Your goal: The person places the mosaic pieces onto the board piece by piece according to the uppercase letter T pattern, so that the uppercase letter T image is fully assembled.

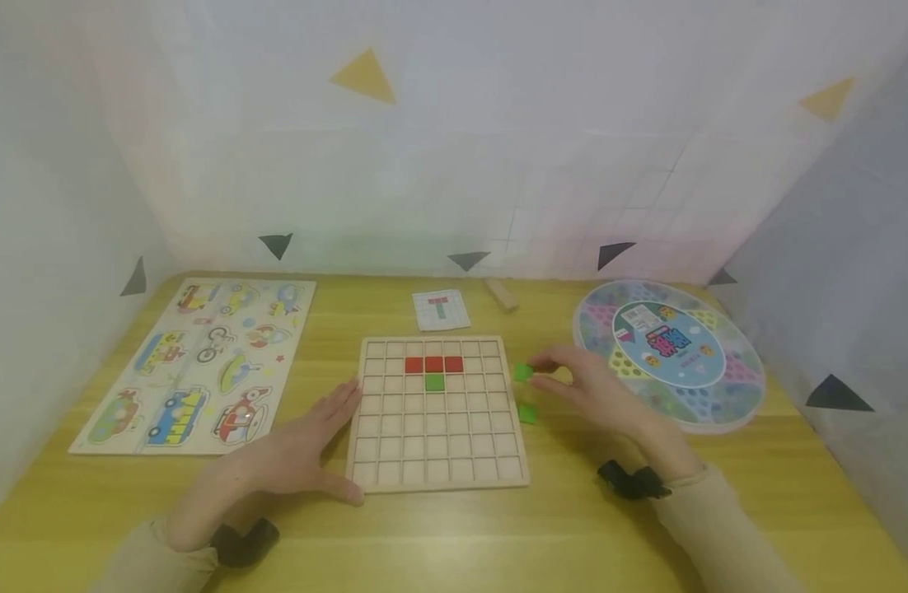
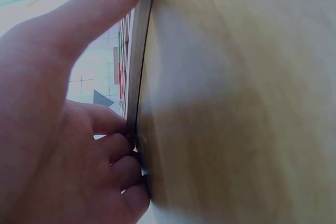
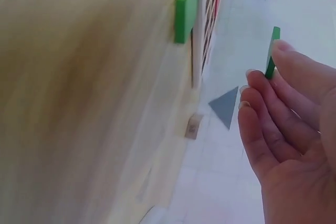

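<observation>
A wooden grid board [image 1: 437,449] lies in front of me, with three red square tiles [image 1: 433,364] in a row near its far side. One green tile [image 1: 434,382] sits directly below the middle red one. My left hand [image 1: 294,449] rests along the board's left edge, its thumb by the near corner and its fingertips against the side. Right of the board, my right hand [image 1: 595,391] pinches a green square tile [image 3: 273,51] between thumb and fingers, raised off the table. Another green tile [image 1: 526,413] lies on the table beside the board's right edge.
Behind the board are a card [image 1: 441,310] with a red and green T pattern and a small wooden block [image 1: 502,295]. A vehicle picture puzzle [image 1: 202,325] lies at left, a round game board [image 1: 669,346] at right. A pale wall [image 1: 454,181] stands behind the table.
</observation>
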Demonstrator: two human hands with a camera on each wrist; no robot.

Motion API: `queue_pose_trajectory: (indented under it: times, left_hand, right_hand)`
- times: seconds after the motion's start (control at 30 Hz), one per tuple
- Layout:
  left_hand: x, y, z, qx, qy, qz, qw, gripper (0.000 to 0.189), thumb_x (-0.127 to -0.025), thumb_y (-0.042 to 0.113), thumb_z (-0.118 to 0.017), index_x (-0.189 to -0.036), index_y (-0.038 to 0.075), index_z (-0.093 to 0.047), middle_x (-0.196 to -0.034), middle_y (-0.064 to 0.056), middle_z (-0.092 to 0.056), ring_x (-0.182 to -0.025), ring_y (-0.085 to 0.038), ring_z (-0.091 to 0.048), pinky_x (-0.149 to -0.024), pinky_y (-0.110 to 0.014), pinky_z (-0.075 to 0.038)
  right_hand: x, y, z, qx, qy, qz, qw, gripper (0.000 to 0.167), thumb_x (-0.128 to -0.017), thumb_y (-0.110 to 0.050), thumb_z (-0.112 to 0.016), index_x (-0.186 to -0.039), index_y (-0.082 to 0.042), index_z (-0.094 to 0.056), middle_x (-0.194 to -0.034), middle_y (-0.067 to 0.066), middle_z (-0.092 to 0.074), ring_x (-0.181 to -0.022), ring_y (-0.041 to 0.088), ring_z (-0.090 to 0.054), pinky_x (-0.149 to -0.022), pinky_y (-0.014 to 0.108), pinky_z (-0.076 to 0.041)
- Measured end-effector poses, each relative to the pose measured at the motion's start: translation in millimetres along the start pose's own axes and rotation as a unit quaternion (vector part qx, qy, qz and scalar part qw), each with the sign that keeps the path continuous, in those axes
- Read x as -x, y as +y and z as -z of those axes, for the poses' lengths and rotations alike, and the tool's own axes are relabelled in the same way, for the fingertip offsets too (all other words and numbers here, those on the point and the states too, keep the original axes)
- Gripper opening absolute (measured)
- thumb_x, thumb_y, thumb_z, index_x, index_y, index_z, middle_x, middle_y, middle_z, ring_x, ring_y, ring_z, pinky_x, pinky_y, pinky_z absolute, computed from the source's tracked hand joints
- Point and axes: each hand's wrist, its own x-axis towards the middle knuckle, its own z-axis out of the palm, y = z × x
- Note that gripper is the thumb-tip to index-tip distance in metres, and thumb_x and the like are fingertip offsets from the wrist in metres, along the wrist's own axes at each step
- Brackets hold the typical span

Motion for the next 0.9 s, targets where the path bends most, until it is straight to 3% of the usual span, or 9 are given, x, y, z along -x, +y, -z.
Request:
queue_pose_trajectory:
  times: [0.27,0.7,0.9]
  left_hand:
    - [-0.1,1.8,0.1,0.005,0.0,-0.002,1.0,0.136,-0.067,0.074,-0.076,-0.161,0.009,-0.004,-0.168,-0.015,0.002,-0.153,-0.042,-0.005,-0.12,-0.062,-0.017]
    - [-1.7,2.5,0.4,0.0,-0.004,-0.003,1.0,0.135,-0.067,0.074,-0.075,-0.161,0.008,-0.004,-0.168,-0.014,0.004,-0.153,-0.041,-0.004,-0.121,-0.06,-0.017]
    - [-0.8,0.8,0.1,-0.002,-0.002,-0.005,1.0,0.135,-0.068,0.074,-0.074,-0.161,0.008,-0.004,-0.168,-0.015,0.003,-0.153,-0.041,-0.004,-0.121,-0.059,-0.017]
  right_hand:
    - [-24.5,-20.4,-8.8,0.019,-0.006,0.058,0.9981,0.019,-0.091,-0.021,-0.075,-0.109,-0.015,-0.071,-0.104,-0.005,-0.073,-0.098,0.013,-0.067,-0.089,0.037,-0.057]
    - [-54.2,-55.1,-18.0,-0.019,-0.04,0.073,0.9964,0.022,-0.091,-0.018,-0.074,-0.11,-0.007,-0.071,-0.107,0.002,-0.07,-0.102,0.024,-0.068,-0.093,0.039,-0.056]
    - [-62.3,-60.9,-30.3,-0.018,-0.055,0.084,0.9948,0.02,-0.089,-0.017,-0.076,-0.107,-0.009,-0.072,-0.103,0.0,-0.07,-0.098,0.022,-0.068,-0.09,0.034,-0.057]
